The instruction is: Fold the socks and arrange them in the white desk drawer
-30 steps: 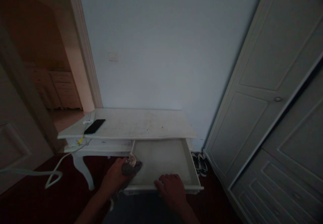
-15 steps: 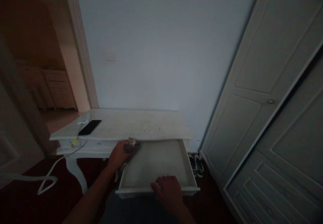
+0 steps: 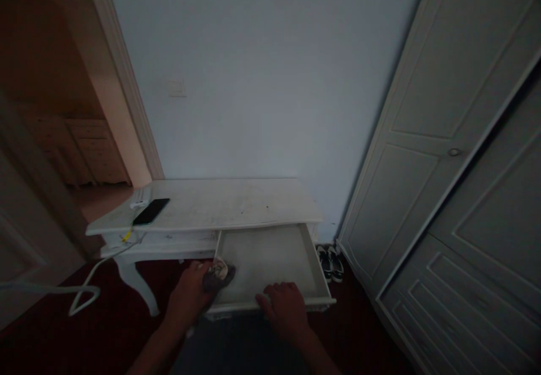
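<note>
A white drawer (image 3: pixel 264 262) is pulled out of a white table (image 3: pixel 228 197). My left hand (image 3: pixel 192 288) is closed on a crumpled grey and cream cloth (image 3: pixel 218 275), held against the drawer's left side wall near the front corner. Part of the cloth is hidden behind the fingers. My right hand (image 3: pixel 284 306) grips the middle of the drawer's front edge, fingers over the rim and inside. Nothing lies on the visible drawer bottom.
On the tabletop's left end lie a dark phone (image 3: pixel 151 211) and a white power strip (image 3: pixel 140 197); a white cable (image 3: pixel 87 285) hangs from there. Black and white shoes (image 3: pixel 330 263) stand on the dark red floor. A white wardrobe (image 3: pixel 406 211) rises at right, a doorway at left.
My left hand has slid the cloth along the drawer's left wall, from the back toward the front corner. My right hand stays on the front edge. The view has shifted slightly.
</note>
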Demonstrator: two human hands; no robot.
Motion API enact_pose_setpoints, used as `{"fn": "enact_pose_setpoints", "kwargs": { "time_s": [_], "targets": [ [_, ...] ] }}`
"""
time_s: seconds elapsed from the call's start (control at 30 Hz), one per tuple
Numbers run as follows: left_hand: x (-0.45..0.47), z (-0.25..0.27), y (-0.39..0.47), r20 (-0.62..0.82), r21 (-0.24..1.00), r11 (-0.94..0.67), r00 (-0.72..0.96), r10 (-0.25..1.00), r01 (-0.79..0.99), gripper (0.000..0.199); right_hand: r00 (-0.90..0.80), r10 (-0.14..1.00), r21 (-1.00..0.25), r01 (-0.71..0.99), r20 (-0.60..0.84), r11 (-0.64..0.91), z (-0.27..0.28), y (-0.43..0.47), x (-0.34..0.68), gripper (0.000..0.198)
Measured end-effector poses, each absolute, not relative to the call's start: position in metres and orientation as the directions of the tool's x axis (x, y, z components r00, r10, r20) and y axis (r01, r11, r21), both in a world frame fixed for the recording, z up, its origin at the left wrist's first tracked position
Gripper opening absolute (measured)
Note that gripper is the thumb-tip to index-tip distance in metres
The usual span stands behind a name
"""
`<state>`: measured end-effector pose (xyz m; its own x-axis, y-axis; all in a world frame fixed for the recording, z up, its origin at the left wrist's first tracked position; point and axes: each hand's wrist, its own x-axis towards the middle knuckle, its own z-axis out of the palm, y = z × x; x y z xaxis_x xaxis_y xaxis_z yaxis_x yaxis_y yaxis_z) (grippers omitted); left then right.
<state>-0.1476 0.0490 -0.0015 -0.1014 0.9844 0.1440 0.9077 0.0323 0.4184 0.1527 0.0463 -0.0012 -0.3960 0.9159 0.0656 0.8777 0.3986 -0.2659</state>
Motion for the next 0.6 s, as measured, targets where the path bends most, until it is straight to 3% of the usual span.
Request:
{"fn": "enact_pose_setpoints", "kwargs": {
  "time_s": [0.1,0.3,0.6],
  "targets": [
    [-0.138,0.019,0.081,0.181,0.339,0.016,-0.082,0.980,0.940,0.046,-0.389,0.918,-0.265,0.880,0.072,0.394,-0.003,0.047,0.153,0.047],
    [-0.136,0.045,0.138,0.225,0.384,0.037,-0.132,0.965,0.923,0.053,-0.381,0.921,-0.275,0.880,0.080,0.388,-0.008,0.047,0.153,0.046],
    [-0.149,-0.008,0.060,0.178,0.423,0.064,-0.152,0.972,0.904,0.047,-0.378,0.920,-0.264,0.882,0.103,0.392,-0.009,0.045,0.153,0.047]
  ]
}}
